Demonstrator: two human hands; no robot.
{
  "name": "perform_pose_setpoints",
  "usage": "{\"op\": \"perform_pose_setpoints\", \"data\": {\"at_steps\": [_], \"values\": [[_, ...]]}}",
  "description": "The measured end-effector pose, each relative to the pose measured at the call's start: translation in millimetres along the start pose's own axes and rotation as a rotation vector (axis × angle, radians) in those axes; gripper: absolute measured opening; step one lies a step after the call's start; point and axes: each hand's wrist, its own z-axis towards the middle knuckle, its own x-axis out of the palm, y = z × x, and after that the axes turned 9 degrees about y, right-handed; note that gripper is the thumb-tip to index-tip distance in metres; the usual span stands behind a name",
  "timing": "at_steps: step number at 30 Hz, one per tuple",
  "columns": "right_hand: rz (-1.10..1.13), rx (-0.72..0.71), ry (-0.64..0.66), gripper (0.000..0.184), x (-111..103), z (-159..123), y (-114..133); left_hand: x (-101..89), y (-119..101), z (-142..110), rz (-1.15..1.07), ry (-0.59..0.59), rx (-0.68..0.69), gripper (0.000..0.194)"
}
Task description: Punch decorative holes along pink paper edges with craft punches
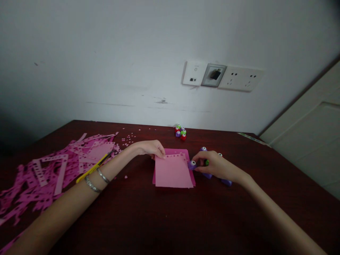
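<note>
I am logging this from the head camera, item by item. The left hand (151, 148) is resting on the top edge of a pale pink paper sheet (172, 171), its fingers lying flat and pressing rather than gripping. The right hand (215, 164) is closing its fingers around a purple craft punch (192, 164), whose head is touching the sheet's right edge. The sheet is lying at centre frame on a darker pink sheet (192, 180), slightly offset. Done so far: a row of small punched holes (172, 155) is running along the top edge. Left: the rest of the sheet is showing no holes. More purple punches (207, 175) are crowding the right side, just beside the sheets, and a cluster of red, green and purple punches (180, 132) is sitting near the far edge. Pink punched offcuts (53, 173) are spreading across the left, reaching a yellow utility knife (92, 168) beside the left forearm. The dark wooden tabletop (170, 219) is offering its widest room at lower centre, between the forearms.
</note>
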Motion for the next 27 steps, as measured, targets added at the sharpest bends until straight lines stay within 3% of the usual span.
{"op": "perform_pose_setpoints", "data": {"at_steps": [27], "values": [[0.017, -0.005, 0.021, 0.020, 0.1, 1.5, -1.0, 2.4, -1.8, 0.4, 0.021, -0.009, -0.016, 0.025]]}}
